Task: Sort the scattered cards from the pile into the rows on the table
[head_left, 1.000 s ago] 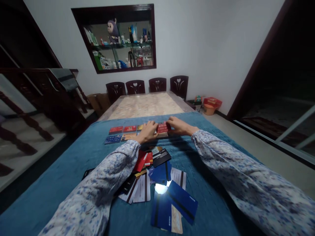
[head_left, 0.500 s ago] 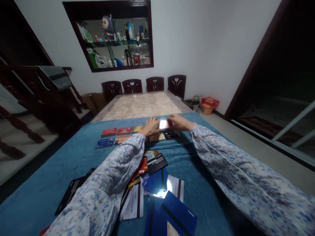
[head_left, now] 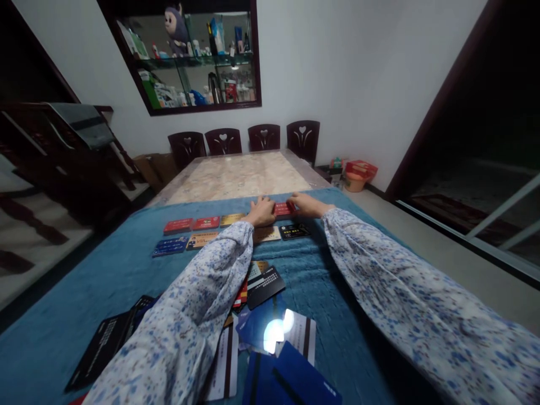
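Note:
My left hand and my right hand are stretched out over the far part of a blue cloth. Between their fingertips they pinch a red card, held low at the end of the far row of cards. That row has red cards and a gold one. A nearer row holds a blue card, an orange one, a tan one and a black one. A loose heap of cards lies close to me under my forearms.
Beyond the cloth the marble table top runs to several dark chairs. A wall cabinet hangs above. A wooden stair rail is at the left. Red baskets sit on the floor at the right.
Both hands carried the red card farther away and lowered it to the end of the far row. My view moved forward, so the heap slid down the picture.

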Tool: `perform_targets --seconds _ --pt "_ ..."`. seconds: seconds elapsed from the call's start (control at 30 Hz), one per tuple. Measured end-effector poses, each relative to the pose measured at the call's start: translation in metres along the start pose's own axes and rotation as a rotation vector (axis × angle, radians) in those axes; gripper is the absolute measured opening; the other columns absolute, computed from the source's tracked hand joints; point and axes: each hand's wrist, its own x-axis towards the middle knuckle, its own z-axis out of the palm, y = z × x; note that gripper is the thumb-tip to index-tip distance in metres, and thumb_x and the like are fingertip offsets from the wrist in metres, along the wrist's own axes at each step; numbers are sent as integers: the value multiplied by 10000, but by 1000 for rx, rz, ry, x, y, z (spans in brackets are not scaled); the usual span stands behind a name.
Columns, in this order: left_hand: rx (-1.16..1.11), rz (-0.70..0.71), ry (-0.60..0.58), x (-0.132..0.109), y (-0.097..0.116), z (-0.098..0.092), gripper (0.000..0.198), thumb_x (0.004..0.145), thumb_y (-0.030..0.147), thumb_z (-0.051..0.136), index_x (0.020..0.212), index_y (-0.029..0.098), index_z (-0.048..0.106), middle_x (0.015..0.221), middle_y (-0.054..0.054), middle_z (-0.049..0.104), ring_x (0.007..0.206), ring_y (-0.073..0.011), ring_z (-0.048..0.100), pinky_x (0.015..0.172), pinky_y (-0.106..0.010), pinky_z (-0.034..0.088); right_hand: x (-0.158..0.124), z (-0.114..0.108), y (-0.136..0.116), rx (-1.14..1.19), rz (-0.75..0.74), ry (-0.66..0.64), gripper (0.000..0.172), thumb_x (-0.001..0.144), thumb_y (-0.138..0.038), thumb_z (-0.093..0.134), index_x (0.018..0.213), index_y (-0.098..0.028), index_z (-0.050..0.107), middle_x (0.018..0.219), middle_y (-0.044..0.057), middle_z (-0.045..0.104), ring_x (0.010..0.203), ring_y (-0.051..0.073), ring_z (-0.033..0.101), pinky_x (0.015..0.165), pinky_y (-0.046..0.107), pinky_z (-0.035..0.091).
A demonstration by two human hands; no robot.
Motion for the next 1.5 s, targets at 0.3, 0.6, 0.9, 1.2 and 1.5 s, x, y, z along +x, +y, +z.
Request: perform_targets --seconds 0.3,0.6,0.9,1.2,1.5 --pt "-26 -10 -57 13 -3 8 342 851 249 576 1178 189 653 1347 -144 603 1329 -370 415 1057 -579 394 9 6 7 -15 18 -58 335 798 -245 729 1114 -135 730 1125 133 688 996 232 656 821 241 460" --pt "-39 2 -96 21 -6 12 312 831 244 594 1128 202 680 1263 -130 646 1306 -354 441 1054 -562 402 8 7 10 75 29 -117 475 775 -222 709 1248 -183 699 1097 79 751 994 228 680 808 235 468" --pt "-39 10 -118 21 -4 11 409 781 220 601 1186 215 654 1248 -106 652 1283 -344 461 1068 -544 406 16 10 13 106 92 -139 601 727 -228 742 1323 -216 658 1180 73 737 1057 242 682 880 255 494" --pt "-15 8 -116 16 -4 7 530 834 265 594 1358 195 554 1396 -150 560 1379 -365 371 1107 -568 359 18 12 13 82 92 -155 622 735 -245 737 1347 -208 632 1180 77 726 1081 245 671 897 256 490" --pt "-1 48 3 -16 -15 -13 500 882 222 531 1379 180 568 1426 -155 536 1392 -339 339 1090 -515 355 3 6 15 114 57 -10 658 792 -336 753 1397 -143 582 1267 159 614 1092 256 632 933 297 473"
